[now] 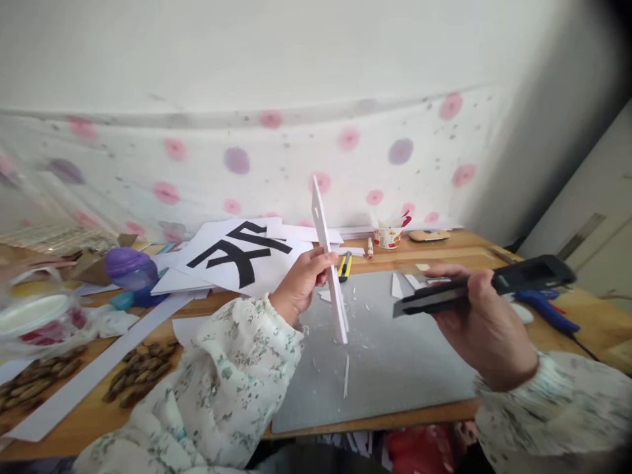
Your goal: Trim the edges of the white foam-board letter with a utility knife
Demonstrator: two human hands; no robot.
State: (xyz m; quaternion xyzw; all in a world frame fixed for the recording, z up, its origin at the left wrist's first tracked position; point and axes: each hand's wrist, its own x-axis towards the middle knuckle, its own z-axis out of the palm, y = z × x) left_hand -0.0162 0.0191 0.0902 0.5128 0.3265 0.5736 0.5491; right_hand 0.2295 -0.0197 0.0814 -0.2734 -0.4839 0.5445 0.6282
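Note:
My left hand [309, 280] pinches a white foam board cutout [326, 243], held upright and seen nearly edge-on, with a small opening near its top. A black utility knife [513, 276] is gripped in my right hand [476, 322], its blade pointing left toward the cutout but apart from it. Below both hands lies a grey cutting mat [385, 368] with white scraps and slivers strewn on it. One thin white strip [346, 376] rests near the mat's front. What my right fingers do behind the knife is partly hidden.
White sheets with black lettering [237, 253] lie left of the mat. A yellow utility knife [345, 266] and a patterned paper cup [388, 236] stand behind. Blue-handled pliers [548, 311] lie at right. Peanuts [143, 372], a purple-lidded bottle [131, 273] and a white tub [39, 322] crowd the left.

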